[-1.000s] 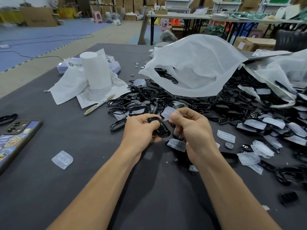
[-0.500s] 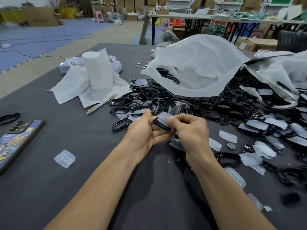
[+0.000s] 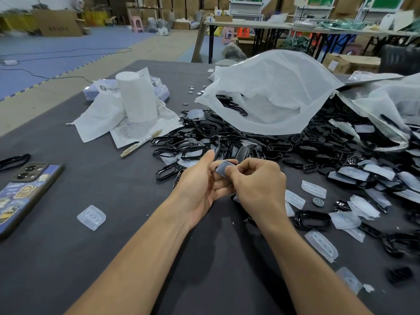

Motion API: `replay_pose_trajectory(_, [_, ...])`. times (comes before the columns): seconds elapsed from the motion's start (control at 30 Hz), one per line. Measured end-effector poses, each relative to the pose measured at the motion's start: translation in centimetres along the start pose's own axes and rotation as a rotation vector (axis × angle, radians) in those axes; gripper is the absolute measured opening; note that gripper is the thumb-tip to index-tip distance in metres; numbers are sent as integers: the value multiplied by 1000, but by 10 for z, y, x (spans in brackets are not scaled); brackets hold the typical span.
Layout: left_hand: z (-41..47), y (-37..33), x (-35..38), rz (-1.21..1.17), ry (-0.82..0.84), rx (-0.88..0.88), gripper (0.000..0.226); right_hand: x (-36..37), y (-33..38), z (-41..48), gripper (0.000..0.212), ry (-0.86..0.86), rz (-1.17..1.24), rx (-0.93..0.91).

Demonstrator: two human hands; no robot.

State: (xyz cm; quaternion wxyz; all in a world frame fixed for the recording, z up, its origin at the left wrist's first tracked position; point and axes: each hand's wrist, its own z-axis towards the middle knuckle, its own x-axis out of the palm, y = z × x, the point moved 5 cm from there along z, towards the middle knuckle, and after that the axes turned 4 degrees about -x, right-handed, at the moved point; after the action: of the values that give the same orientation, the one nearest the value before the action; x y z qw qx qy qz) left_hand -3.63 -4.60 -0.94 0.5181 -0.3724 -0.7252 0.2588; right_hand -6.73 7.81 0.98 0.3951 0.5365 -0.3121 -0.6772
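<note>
Evidently the person was seating a clear pad (image 3: 223, 169) into a black shell (image 3: 230, 161), both held just in front of the pile (image 3: 227, 137) of shells. The left hand (image 3: 200, 186) cradled the shell from below, fingers curled under it and thumb raised. The right hand (image 3: 258, 186) pinched the pad's near edge. To do it well, the pad's bumps should probably meet the shell's holes before any pressing, then be worked evenly from one end so no corner lifts. Spare pads (image 3: 314, 189) lay along the pile's near edge.
</note>
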Motion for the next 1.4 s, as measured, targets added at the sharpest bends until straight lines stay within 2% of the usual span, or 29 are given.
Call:
replay_pose_trajectory(0.1, [0, 0, 1, 22, 3, 31, 32, 0, 1, 0, 23, -12, -38, -22])
replay_pose_trajectory(0.17, [0, 1, 1, 41, -7, 46, 27, -1, 1, 1, 24, -14, -62, -23])
replay_pose_trajectory(0.4, [1, 3, 1, 149, -46, 98, 34, -2, 2, 1, 31, -3, -81, -21])
replay_pose_trajectory(0.77, [-2, 1, 3, 82, 14, 79, 40, -5, 4, 1, 27, -8, -88, -31])
replay_pose_trajectory(0.93, [-3, -2, 3, 99, 81, 72, 62, -9, 7, 1, 24, -24, -99, -38])
replay_pose_trajectory(1.17, [-1, -3, 1, 137, 2, 97, 31, -8, 9, 1, 25, -19, -84, -63])
replay_pose_trajectory(1.4, [-4, -4, 4, 122, -5, 108, 31, -10, 10, 3, 24, 34, -92, -97])
